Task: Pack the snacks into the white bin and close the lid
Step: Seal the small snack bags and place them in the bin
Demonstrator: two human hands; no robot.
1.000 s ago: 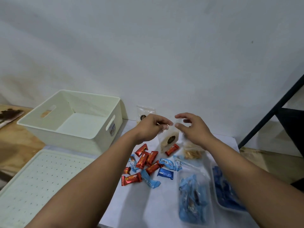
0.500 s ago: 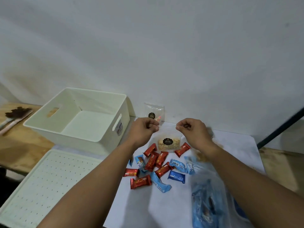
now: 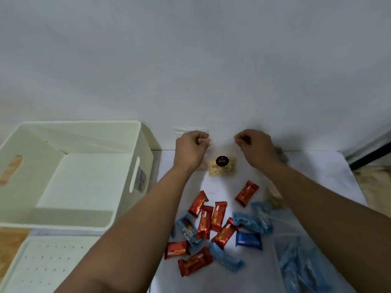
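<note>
My left hand (image 3: 191, 149) and my right hand (image 3: 255, 147) each pinch a top corner of a clear snack bag (image 3: 222, 166) that holds pale pieces and bears a round black label. The bag hangs between them just above the white table, close to the wall. The open white bin (image 3: 69, 142) stands at the left with nothing inside. Its perforated white lid (image 3: 46, 265) lies flat in front of it. Several red wrapped bars (image 3: 204, 220) and blue wrapped snacks (image 3: 248, 241) lie scattered below my hands.
A second clear bag (image 3: 190, 130) leans on the wall behind my left hand. A clear bag of blue snacks (image 3: 300, 265) lies at the lower right. Wooden boards (image 3: 378, 187) flank the white table, and a dark metal bar (image 3: 368, 151) runs at the right edge.
The snack bag has turned from hanging at one end to being held spread out by both top corners. My hands have moved apart and nearer the wall. The camera has tipped down and closer.
</note>
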